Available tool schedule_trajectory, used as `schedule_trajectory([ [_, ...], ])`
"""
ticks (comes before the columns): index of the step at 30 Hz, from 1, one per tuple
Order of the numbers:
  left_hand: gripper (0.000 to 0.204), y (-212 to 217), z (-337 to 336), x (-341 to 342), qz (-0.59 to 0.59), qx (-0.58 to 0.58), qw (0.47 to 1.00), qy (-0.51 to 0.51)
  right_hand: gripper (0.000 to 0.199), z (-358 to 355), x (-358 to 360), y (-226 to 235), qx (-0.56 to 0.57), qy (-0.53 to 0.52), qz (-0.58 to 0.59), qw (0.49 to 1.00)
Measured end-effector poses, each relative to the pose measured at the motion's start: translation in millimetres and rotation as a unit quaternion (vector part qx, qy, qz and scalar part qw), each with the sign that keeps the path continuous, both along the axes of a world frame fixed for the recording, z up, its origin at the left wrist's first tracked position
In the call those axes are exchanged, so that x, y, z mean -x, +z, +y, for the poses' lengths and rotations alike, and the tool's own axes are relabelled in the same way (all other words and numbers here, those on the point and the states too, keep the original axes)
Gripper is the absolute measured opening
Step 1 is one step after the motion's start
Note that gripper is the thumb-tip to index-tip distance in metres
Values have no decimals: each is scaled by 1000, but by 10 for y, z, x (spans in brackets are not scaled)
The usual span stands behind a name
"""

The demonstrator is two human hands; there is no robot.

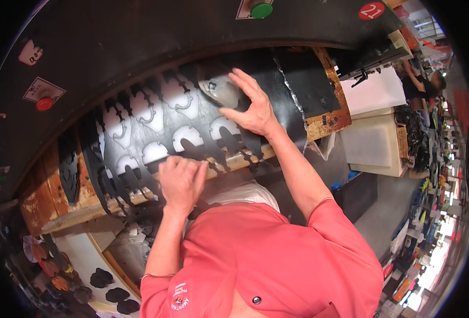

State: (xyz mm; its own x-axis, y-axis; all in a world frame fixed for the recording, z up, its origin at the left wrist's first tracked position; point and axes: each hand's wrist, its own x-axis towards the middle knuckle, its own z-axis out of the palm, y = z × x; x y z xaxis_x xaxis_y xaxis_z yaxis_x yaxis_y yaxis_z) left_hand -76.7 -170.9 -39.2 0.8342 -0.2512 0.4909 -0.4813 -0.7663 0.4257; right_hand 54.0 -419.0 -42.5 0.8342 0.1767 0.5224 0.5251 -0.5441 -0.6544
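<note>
A black sheet with rows of cut-out shapes lies across the worktop under a dark machine beam. Pale surface shows through its curved openings. On the sheet's uncut part sits a grey metal cutting die. My right hand spans the die from its right side, thumb at the near edge and fingers at the far edge. At the sheet's near edge, my left hand is closed with its fingers curled under. Whatever is between those fingers is hidden.
The machine beam overhangs the far side, with a green button and a red button. Black scrap lies at the worktop's left end. A pale box stands at right. Another person is farther off.
</note>
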Motion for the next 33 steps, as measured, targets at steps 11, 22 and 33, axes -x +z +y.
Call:
schedule_trajectory([
  [11, 16, -61, 12, 64, -46, 22, 998, 44, 6, -66, -101, 847, -68, -50, -223, 971],
  [22, 18, -99, 9, 66, -52, 27, 997, 45, 3, -247, 772, -194, -3, -72, -29, 997],
  [33, 18, -128, 20, 71, -54, 26, 997, 48, 7, -244, 801, -199, 10, -85, 0, 996],
])
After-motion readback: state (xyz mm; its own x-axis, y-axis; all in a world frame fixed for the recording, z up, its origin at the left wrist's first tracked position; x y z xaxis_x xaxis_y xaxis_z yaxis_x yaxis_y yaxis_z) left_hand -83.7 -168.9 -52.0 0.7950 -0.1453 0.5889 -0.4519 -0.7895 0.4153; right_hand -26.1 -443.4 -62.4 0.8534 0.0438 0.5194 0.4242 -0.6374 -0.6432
